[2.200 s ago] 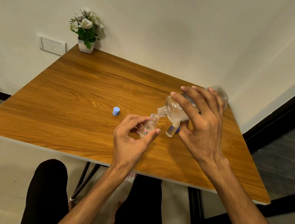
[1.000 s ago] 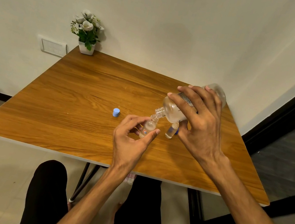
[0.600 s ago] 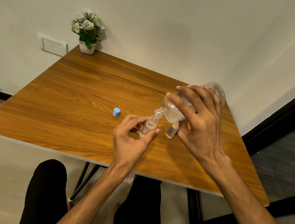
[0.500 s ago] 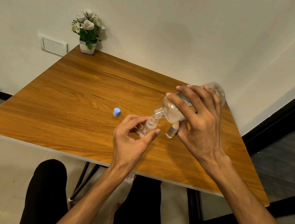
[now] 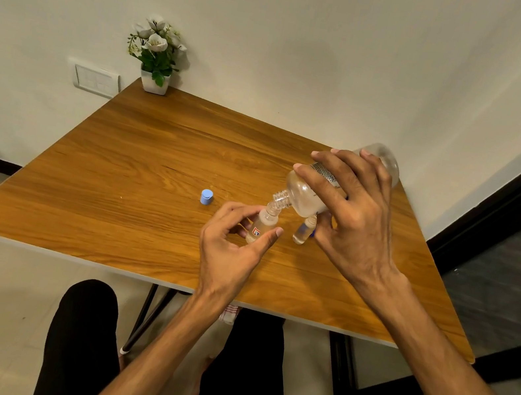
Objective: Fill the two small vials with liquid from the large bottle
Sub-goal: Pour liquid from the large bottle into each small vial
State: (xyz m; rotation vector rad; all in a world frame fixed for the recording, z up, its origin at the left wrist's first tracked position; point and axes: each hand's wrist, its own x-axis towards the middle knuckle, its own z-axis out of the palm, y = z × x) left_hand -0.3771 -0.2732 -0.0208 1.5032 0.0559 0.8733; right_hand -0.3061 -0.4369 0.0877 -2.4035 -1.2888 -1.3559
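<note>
The right hand gripped the large clear bottle from above, its fingers wrapped over the barrel and the thumb under it. The bottle was tipped steeply, base raised toward two o'clock and open threaded neck pointing down toward eight o'clock. That neck met the mouth of the first small vial, which stood on the wooden tabletop a little right of its middle, leaning slightly. Whether liquid was running could not be told.

The left hand held this vial low on its body, pinched between the thumb at the four o'clock side and the curled fingers at the nine o'clock side. A small red and white label showed on the vial between them.

The second small vial stood upright just beside the first, at its three o'clock, under the tipped bottle and next to the right thumb, with nothing gripping it. It was clear, and its fill level could not be read.

A blue cap sat alone on the tabletop at nine o'clock from the vials, apart from both hands. A small potted plant with white flowers stood at the far left corner, against the wall. A white wall switch plate was fixed just left of it.
</note>
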